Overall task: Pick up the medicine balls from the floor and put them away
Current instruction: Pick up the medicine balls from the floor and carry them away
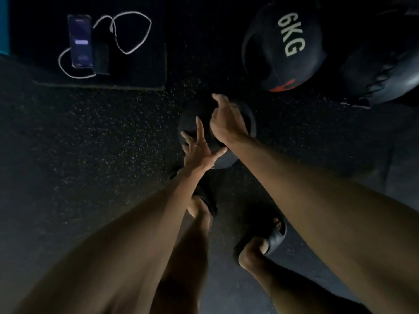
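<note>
A small black medicine ball (248,123) lies on the dark speckled floor in front of my feet. My left hand (199,150) is spread, fingers apart, against the ball's near left side. My right hand (226,120) lies over the ball's top with its fingers curled down; how firmly it grips is not visible. A larger black medicine ball (283,48) marked "6KG" in white, with a handle cut-out and a red mark, rests further away at the upper right.
A dark round ribbed object (390,64) sits at the right edge beside the 6KG ball. A phone (80,40) with a white cable (133,30) lies on a black mat (140,71) at the upper left. My feet wear black slides (275,236).
</note>
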Action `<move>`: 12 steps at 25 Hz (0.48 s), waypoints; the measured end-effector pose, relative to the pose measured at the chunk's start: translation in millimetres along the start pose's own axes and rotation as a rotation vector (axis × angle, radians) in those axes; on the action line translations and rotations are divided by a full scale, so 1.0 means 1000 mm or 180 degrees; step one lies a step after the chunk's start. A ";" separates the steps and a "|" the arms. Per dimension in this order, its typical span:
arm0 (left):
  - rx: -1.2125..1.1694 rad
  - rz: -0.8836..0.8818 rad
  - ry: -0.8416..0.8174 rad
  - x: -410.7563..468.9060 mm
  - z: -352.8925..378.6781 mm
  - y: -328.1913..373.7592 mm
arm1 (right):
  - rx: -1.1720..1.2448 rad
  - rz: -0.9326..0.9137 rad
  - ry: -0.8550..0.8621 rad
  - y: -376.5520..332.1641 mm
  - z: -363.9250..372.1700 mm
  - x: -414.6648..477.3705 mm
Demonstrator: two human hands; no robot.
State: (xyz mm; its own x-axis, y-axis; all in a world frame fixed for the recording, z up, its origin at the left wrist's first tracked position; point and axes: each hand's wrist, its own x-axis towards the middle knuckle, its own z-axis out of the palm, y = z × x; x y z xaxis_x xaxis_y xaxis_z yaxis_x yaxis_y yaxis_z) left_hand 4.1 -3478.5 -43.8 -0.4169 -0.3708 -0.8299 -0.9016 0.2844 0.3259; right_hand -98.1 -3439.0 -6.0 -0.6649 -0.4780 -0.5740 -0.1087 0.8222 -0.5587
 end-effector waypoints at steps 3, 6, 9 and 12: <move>-0.0061 -0.0606 0.0244 0.035 -0.038 0.002 | -0.0580 -0.0152 0.0642 0.030 0.000 -0.009; 0.0037 -0.0906 0.0451 0.069 -0.067 -0.010 | -0.0597 0.0500 -0.0273 0.068 0.013 -0.016; 0.0351 -0.0832 0.0467 0.088 -0.089 -0.008 | -0.0092 0.0764 -0.0916 0.055 0.044 -0.006; 0.0565 -0.0527 0.0544 0.115 -0.112 0.019 | 0.0498 0.1574 -0.0490 0.021 0.053 0.033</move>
State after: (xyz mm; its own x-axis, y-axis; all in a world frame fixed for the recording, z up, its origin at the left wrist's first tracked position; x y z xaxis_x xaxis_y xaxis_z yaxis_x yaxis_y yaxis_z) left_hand -73.9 -3615.0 -82.4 -0.2927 -0.5641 -0.7720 -0.9310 0.3522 0.0956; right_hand -82.7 -3454.3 -68.3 -0.4915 -0.0949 -0.8657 0.3092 0.9103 -0.2753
